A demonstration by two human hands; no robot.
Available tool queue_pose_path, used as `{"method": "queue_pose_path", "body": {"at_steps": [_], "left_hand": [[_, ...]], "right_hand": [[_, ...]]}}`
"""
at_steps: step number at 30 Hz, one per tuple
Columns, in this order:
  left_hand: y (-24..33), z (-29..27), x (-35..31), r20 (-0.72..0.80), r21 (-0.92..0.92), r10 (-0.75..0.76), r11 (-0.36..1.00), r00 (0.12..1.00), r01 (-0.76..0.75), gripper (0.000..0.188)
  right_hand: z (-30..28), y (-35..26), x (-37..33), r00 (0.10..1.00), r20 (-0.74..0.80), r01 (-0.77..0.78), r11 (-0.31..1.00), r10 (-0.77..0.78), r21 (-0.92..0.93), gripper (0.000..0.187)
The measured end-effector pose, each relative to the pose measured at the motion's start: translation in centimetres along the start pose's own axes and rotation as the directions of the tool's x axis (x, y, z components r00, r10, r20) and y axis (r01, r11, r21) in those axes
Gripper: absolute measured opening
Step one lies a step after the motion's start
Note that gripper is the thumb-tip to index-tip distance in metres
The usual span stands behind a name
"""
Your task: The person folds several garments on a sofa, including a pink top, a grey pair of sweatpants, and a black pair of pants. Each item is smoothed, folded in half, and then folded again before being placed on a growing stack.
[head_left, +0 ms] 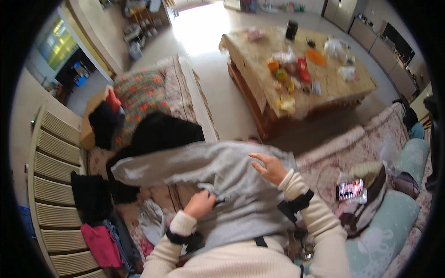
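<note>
A light grey long-sleeved top (232, 162) lies spread in front of me, one sleeve stretched out to the left over a black garment (162, 132). My left hand (200, 204) is closed on a bunched fold near its middle. Above the top's right part is my right hand (270, 167), fingers extended and apart, with nothing in it; whether it touches the cloth I cannot tell. Dark straps circle both my wrists over cream sleeves.
Beyond stands a cloth-covered table (259, 88) with fruit, bags and an orange plate (316, 57). At right, a lit phone (350, 190) lies near a pale green bolster (384, 231). Pink clothing (103, 245) and a black garment (90, 197) lie by the slatted backrest (58, 185) at left.
</note>
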State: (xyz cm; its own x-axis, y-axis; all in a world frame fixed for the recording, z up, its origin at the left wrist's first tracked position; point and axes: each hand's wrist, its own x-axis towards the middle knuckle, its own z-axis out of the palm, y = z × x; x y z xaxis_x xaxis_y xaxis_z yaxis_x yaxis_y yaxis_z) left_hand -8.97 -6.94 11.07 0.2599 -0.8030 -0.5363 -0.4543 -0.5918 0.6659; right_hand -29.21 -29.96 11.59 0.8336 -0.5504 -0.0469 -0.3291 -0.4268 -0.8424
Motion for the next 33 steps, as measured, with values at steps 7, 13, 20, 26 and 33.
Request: {"method": "queue_pose_path", "body": {"at_steps": [7,13,20,26,33], "left_hand": [[4.7,-5.4,4.6,-0.487,0.717,0.615,0.687,0.620,-0.119,0.022],[6.0,3.7,12.2,-0.218,0.693,0.677,0.615,0.703,-0.377,0.042],[1.0,3.2,11.9,-0.294,0.491,0.571,0.778,0.766,-0.392,0.060],[-1.4,3.1,11.9,-0.307,0.334,0.450,0.876,0.839,-0.348,0.072],[-2.6,3.9,12.3,-0.296,0.414,0.444,0.858,0.846,-0.306,0.068]], "right_hand": [[6.4,3.1,3.7,0.987,-0.117,-0.153,0.863,0.109,-0.481,0.051],[7.9,5.1,1.6,0.986,-0.164,-0.097,0.837,0.009,-0.539,0.057],[7.0,4.8,-0.3,0.980,-0.192,-0.125,0.893,0.044,-0.433,0.069],[7.1,4.9,0.0,0.966,-0.259,-0.096,0.904,-0.017,-0.416,0.070],[7.7,5.7,-2.5,0.954,-0.290,-0.187,0.901,0.072,-0.391,0.073]]}}
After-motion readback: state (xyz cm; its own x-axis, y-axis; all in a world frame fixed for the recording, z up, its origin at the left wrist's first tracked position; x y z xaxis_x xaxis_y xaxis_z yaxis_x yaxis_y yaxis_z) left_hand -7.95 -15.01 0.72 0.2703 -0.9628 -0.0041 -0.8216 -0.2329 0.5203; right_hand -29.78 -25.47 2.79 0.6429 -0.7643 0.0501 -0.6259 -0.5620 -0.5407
